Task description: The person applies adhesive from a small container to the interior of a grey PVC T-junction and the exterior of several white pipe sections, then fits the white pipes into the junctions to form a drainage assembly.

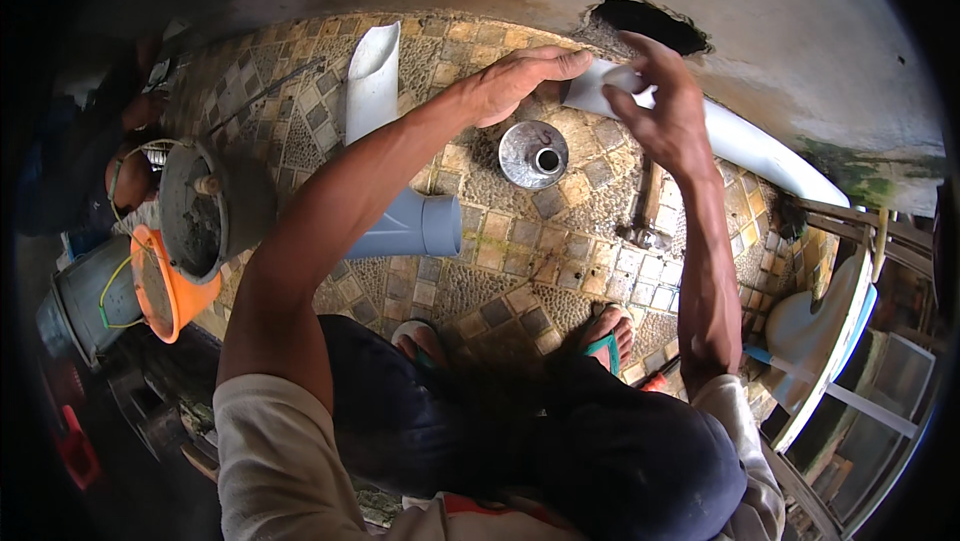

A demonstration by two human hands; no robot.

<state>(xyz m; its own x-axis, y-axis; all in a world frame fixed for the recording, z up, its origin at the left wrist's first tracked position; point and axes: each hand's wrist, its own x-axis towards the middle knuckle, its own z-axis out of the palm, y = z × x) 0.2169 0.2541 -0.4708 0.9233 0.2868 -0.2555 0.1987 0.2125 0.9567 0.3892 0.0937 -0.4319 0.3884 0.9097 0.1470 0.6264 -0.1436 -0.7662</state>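
Observation:
A long white plastic pipe [755, 146] runs slantwise along the base of the wall. At its left end is my left hand [510, 83], with the thumb side along the rim and the other fingers partly hidden. Over the pipe near that end my right hand [662, 106] is held with thumb and fingers curved and apart, slightly blurred. Just below my hands a round metal can [520, 163] with a small open neck stands on the tiles. A grey pipe fitting [405, 224] lies beneath my left forearm, beside an upright-looking white pipe piece [372, 86] with a slanted cut end.
A hammer [648, 226] lies on the patterned tile floor [500, 271]. The wall has a ragged dark hole [650, 26]. At left are a dark bucket [205, 206], an orange bucket [165, 286] and another person [120, 161]. A wooden frame [835, 361] stands at right.

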